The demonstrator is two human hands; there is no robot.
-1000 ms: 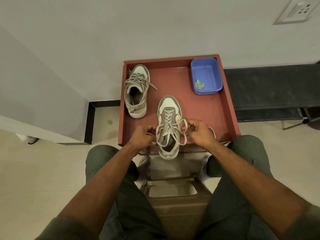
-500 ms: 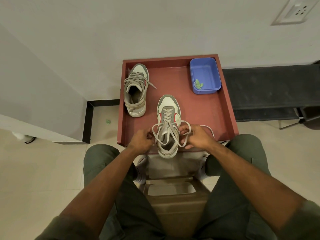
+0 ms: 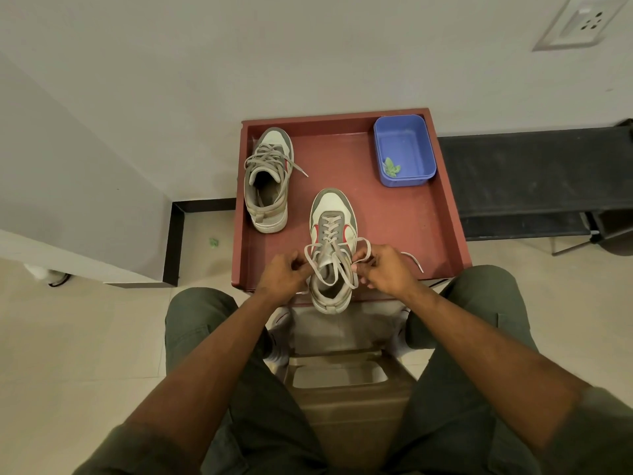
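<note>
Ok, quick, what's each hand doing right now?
Left hand: pinching a lace loop of the near shoe.
Right hand: pinching the other loop.

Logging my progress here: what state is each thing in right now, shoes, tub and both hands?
Near shoe: upright, bow unfinished.
Far shoe: upright, lace end trailing.
Blue tub: lidless, green scrap inside.
Left-hand grip: pinches left loop.
Right-hand grip: pinches right loop.

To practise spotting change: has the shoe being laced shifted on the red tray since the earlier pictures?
No. The near shoe keeps its heel over the near rim of the red tray, with the same gap to the far shoe.
</note>
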